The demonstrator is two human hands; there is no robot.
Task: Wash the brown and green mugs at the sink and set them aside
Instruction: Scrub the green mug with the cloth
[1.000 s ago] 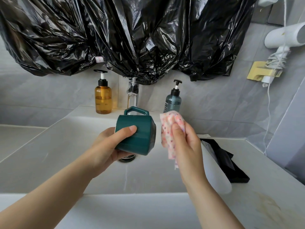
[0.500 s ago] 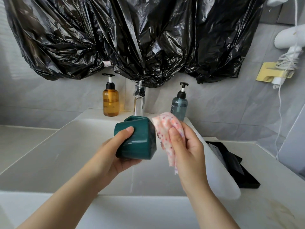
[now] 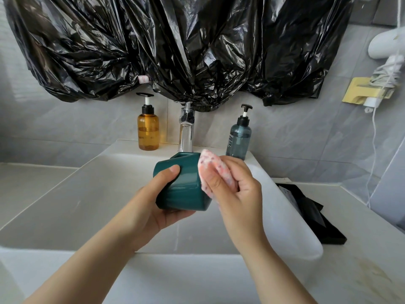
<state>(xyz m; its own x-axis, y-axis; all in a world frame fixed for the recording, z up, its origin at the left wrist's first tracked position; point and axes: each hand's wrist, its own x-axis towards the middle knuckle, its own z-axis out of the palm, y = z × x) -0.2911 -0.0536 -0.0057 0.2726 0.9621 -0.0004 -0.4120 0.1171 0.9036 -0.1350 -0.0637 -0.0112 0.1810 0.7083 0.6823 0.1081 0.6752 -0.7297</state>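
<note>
Green mug [image 3: 186,189]: glossy glazed, angular-sided, tipped on side in mid-air over white sink [image 3: 87,205]. Long axis roughly left-right, handle on far upper side, mouth hidden.
Left hand [image 3: 155,207]: fingers cupped under mug, thumb pressed on top.
Right hand [image 3: 238,194]: fingers curled, pinching pink speckled cloth [image 3: 210,165] against mug's right end.
Chrome faucet [image 3: 186,132] behind, between amber bottle [image 3: 148,132] and blue-grey bottle [image 3: 238,139].

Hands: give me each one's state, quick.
Left hand: holding the green mug.
Right hand: holding the cloth against the mug.
</note>
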